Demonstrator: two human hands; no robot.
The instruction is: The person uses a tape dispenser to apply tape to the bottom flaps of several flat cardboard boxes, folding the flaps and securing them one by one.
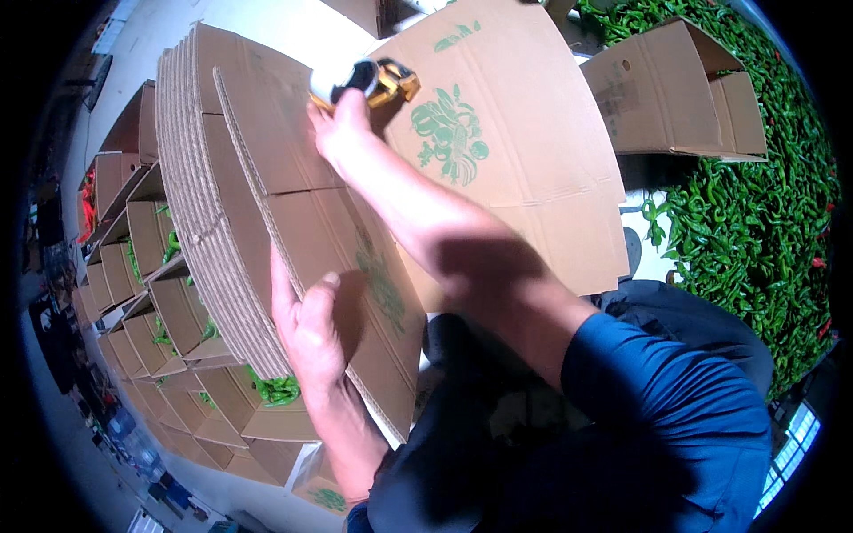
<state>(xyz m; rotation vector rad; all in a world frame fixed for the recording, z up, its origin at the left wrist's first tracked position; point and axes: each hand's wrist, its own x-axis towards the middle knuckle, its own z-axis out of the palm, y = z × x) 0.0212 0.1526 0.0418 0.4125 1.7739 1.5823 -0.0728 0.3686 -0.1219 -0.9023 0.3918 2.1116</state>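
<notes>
Right hand (342, 124) at upper part of brown carton (524, 169), its grip closed around yellow-black tape dispenser (393, 85) with white roll. Left hand (313, 338) has narrow grip on edge of carton's left wall (298, 226), thumb on inner side. Carton half-opened, green vegetable print (451, 138) on right wall (555, 204). Beside it, stack of flat cardboard (191, 178). Far left, rows of open boxes (182, 311), some with green peppers (275, 391). Right side, broad pepper heap (755, 266), open box (657, 98) at its edge. Pale floor (258, 16) visible at top.

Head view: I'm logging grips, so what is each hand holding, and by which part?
The right hand holds a yellow tape dispenser by its near side; the left hand grips a cardboard panel by its left edge.
</notes>
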